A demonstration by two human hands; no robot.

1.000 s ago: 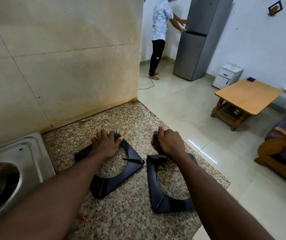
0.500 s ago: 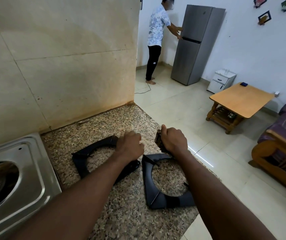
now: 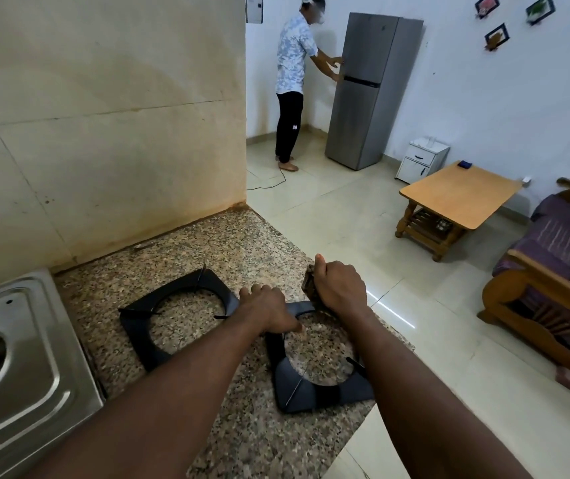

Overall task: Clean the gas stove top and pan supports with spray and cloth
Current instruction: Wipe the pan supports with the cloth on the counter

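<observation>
Gripping the right-hand pan support [image 3: 325, 395] at lower centre by its upper-left corner with the curled left hand [image 3: 269, 311], seemingly bracing it flat on the granite counter [image 3: 242, 444], while clutching a brown cloth [image 3: 311, 285] in the fisted right hand [image 3: 340, 288] against its far rim for scrubbing.

On the counter [image 3: 242, 444] before me, the left pan support [image 3: 138, 326] lies just beside the right pan support [image 3: 325, 395], with the stove [image 3: 34, 375] further left, my left hand [image 3: 269, 311] on the right one's far-left corner, and my right hand [image 3: 340, 292] with the cloth [image 3: 311, 286] at its far edge.
</observation>
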